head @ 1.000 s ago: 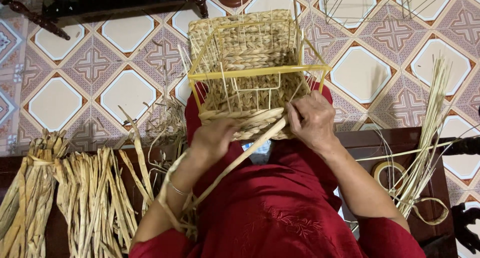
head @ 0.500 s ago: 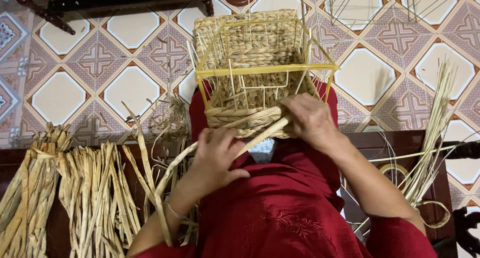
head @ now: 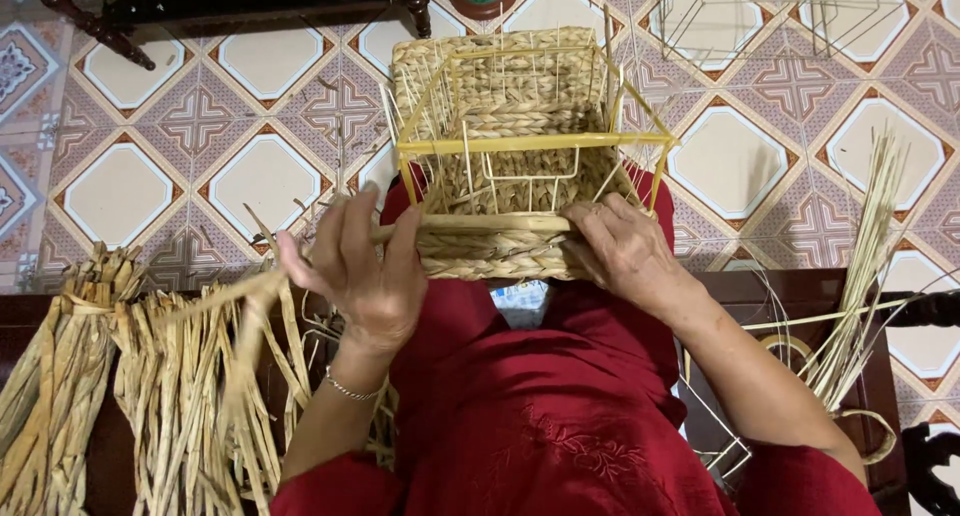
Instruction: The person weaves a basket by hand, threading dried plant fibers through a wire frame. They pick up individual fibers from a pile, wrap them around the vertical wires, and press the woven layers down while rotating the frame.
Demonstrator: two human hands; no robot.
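A half-woven straw basket (head: pixel 510 106) on a yellow wire frame (head: pixel 535 143) rests on my lap, its open top facing me. My right hand (head: pixel 625 251) presses on the braided rim at the basket's near right corner. My left hand (head: pixel 365 266) is to the left of the basket, fingers around a long flat straw strand (head: pixel 230 294) that runs from the rim out to the left. Thin yellow wires stick up from the frame.
Bundles of dried straw (head: pixel 150 396) lie on a dark bench at my left. Loose pale stalks and coiled strands (head: pixel 850 316) lie at my right. Empty wire frames (head: pixel 720 21) stand on the patterned tile floor (head: pixel 200 126) beyond. Dark furniture legs are at top left.
My left hand has pulled the straw strand out to the left and upward, away from my lap. The basket has tipped slightly. My right hand stays on the rim.
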